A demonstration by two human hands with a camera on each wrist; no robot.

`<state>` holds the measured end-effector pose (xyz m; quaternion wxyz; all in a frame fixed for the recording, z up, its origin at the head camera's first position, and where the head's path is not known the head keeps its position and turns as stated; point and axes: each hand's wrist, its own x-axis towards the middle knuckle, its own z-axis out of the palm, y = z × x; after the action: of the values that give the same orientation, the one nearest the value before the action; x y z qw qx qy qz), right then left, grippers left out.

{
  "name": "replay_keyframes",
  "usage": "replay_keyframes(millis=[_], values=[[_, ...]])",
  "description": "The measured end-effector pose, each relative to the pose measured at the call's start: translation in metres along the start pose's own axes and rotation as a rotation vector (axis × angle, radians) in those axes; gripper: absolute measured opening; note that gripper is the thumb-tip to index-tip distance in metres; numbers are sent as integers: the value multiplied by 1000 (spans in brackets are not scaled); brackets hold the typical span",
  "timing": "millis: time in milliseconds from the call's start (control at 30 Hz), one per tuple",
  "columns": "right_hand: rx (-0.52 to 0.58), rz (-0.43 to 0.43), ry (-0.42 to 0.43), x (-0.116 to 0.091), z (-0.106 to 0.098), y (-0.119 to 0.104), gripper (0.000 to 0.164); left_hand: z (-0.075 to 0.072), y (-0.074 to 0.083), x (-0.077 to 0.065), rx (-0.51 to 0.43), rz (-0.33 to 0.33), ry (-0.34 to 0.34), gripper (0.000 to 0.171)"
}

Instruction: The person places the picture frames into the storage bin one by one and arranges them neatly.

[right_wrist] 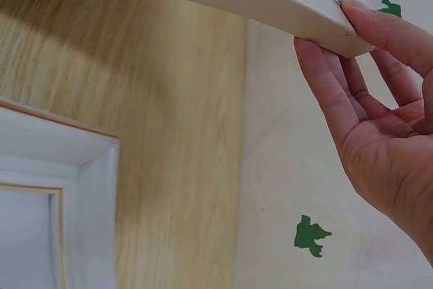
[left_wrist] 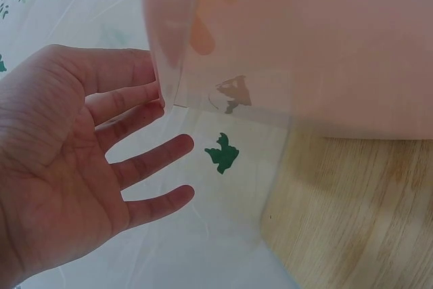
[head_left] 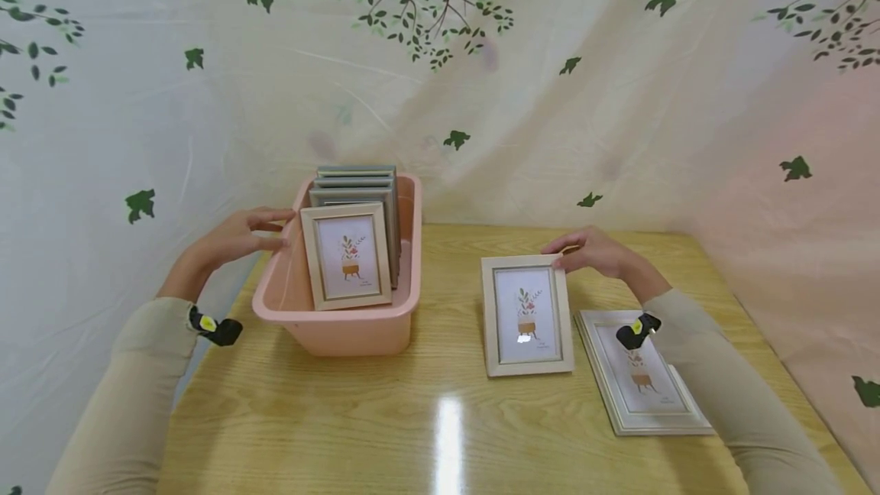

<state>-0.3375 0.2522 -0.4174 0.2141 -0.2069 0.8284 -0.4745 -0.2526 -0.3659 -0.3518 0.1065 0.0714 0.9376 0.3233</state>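
My right hand pinches the upper right corner of a cream picture frame, right of centre in the frame, thumb on its face and fingers behind; a corner hold probably keeps the picture uncovered and lets the frame tilt easily. I cannot tell whether its lower edge bears on the wooden table. My left hand, at left centre, grips the rim of the pink plastic basin lightly, its outer fingers spread loose; I judge that steadies it. Inside, a cream frame leans before grey-blue frames, stood on edge, likely to save room. A flat stack of frames lies at lower right, partly under my sleeve.

The held frame has a pale moulded border, a thin grey inner edge, and a leafy plant in an orange legged pot; glare whitens the pot's base.
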Motion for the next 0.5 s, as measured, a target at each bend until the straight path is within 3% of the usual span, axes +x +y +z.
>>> replay_keyframes(millis=[300,500], values=[[37,-7,83,2,-6,-13,41,-1,4,-3,8,10,-7,71],[85,-58,131,4,-10,-19,38,-1,5,-3,2,7,-5,71]])
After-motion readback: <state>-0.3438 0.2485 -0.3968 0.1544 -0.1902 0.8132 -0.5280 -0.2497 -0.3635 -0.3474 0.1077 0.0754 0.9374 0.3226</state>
